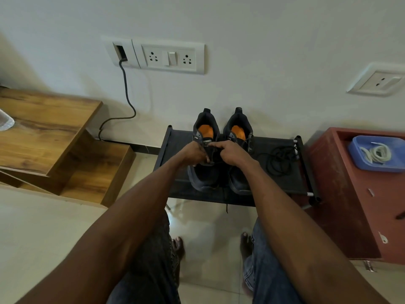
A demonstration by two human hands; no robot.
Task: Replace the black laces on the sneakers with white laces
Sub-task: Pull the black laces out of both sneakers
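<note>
Two dark sneakers with orange insoles stand side by side on a low black rack (285, 185), toes toward me: the left sneaker (202, 174) and the right sneaker (238, 181). Both hands work at the lacing of the left sneaker. My left hand (194, 153) pinches the black lace at the tongue. My right hand (230, 152) pinches the lace from the other side, fingers curled. A loose black lace (279, 160) lies coiled on the rack to the right. A black lace end (226, 207) hangs over the rack's front. White laces (375, 153) lie coiled in a blue tray (359, 159).
The blue tray sits on a red cabinet (341, 194) at the right. A wooden shelf unit (48, 137) stands at the left. A dark cable (127, 95) runs from a wall socket panel (168, 55) down to the floor. My knees and bare feet are below the rack.
</note>
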